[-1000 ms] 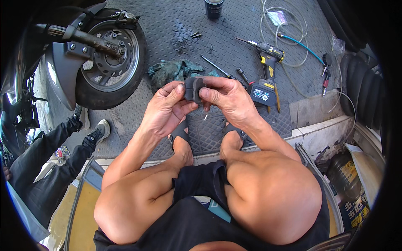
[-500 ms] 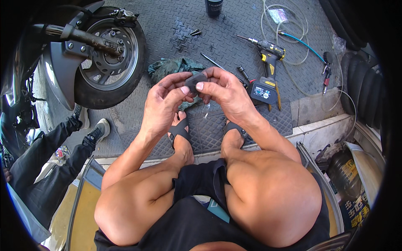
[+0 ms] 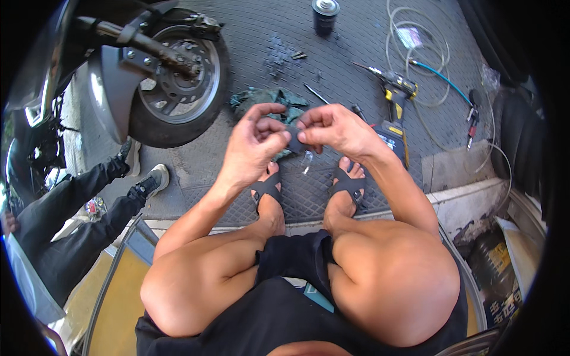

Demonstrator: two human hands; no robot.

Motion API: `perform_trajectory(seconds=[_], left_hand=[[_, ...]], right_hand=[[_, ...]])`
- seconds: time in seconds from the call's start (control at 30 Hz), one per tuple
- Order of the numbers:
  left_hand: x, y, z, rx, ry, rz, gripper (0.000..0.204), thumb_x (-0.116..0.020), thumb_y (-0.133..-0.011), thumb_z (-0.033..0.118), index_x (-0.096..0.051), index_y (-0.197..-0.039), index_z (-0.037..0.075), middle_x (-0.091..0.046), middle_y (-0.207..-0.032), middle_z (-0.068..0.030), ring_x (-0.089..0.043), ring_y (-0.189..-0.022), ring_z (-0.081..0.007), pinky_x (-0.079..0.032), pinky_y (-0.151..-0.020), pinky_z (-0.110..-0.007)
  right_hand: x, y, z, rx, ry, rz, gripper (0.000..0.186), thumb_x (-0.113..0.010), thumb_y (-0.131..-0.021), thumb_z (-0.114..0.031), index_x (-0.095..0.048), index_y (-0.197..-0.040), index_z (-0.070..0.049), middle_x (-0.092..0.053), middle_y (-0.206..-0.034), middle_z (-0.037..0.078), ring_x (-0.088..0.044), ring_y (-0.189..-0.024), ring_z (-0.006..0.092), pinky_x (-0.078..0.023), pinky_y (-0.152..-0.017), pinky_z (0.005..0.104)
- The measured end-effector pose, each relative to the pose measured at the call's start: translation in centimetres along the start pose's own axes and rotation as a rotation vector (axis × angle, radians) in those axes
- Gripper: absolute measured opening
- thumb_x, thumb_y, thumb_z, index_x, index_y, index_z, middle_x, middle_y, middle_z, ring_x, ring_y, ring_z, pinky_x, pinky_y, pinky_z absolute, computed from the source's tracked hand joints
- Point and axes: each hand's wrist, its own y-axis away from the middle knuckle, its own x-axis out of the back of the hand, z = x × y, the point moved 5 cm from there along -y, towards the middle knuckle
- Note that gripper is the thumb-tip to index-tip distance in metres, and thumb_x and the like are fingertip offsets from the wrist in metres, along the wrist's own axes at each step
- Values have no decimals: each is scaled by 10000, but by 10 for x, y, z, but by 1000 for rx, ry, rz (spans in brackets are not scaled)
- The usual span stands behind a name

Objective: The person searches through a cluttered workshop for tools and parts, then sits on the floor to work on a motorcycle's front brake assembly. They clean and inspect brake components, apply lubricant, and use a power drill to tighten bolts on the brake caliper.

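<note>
Between my two hands is a small, flat, dark grey piece (image 3: 294, 140), too blurred to tell its kind. My left hand (image 3: 256, 142) pinches its left side between thumb and fingers. From the other side, my right hand (image 3: 341, 132) grips it with thumb and forefinger. Both hands are raised above my sandalled feet. Behind them on the floor lies a crumpled dark green rag (image 3: 267, 101), partly hidden by my fingers. A small clear plastic scrap (image 3: 306, 162) shows just below my right hand.
A motorbike's front wheel (image 3: 219, 89) stands at the left, near another person's legs (image 3: 89, 219). On the ribbed floor are a can (image 3: 325, 18), bolts (image 3: 298, 55), a screwdriver (image 3: 316, 94) and a cordless drill (image 3: 396, 95). A coiled hose (image 3: 446, 65) lies farther right.
The view has shifted, so the wheel, rag and drill appear farther right and the can's top shows. My hands still hold the dark piece, now turned and more covered by fingers.
</note>
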Motion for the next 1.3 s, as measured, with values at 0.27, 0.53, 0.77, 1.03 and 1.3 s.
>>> perform_trajectory(seconds=[0.27, 0.53, 0.77, 1.03, 1.3], left_hand=[[3, -28, -23, 89, 381, -111, 588, -770, -1008, 197, -494, -1459, -60, -689, -1180, -126, -671, -1020, -164, -566, -882, -337], [-7, -4, -3, 143, 626, -405, 574, -738, -1031, 315, -586, -1438, -61, -695, -1217, -108, -681, -1091, -204, -574, -920, -370], [-4, 2, 27, 81, 427, -272, 527, -818, -908, 61, -655, -1397, -51, -714, -1175, -94, -683, -1026, -136, -569, -894, -278], [-2, 3, 25, 43, 460, -205, 475, -780, -919, 16, -649, -1371, -50, -731, -1202, -133, -701, -1030, -166, -583, -911, -306], [2, -8, 11, -48, 283, -55, 477, -796, -938, 20, -625, -1377, -54, -727, -1216, -128, -692, -1132, -169, -561, -1025, -317]], right_hand=[[10, 2, 6, 284, -4, 348, 244, -786, -948, -146, -701, -1102, 23, -688, -884, -16, -591, -786, 34, -474, -679, 233], [-24, 42, -45, 1425, 1058, 378, 363, -865, -812, -157, -736, -1147, -101, -627, -1161, 93, -661, -1029, 305, -598, -862, 425], [-19, 49, -39, 1433, 1075, 429, 456, -871, -775, -94, -773, -1213, -173, -577, -1166, 79, -639, -1048, 268, -562, -859, 393], [-21, 45, -31, 1301, 765, 497, 735, -886, -737, 4, -595, -1411, -14, -627, -1185, 156, -664, -1021, 330, -569, -830, 409], [-26, 14, 7, 368, -234, 275, 430, -770, -1017, -198, -603, -1326, 50, -711, -1101, 67, -657, -947, 105, -547, -817, 252]])
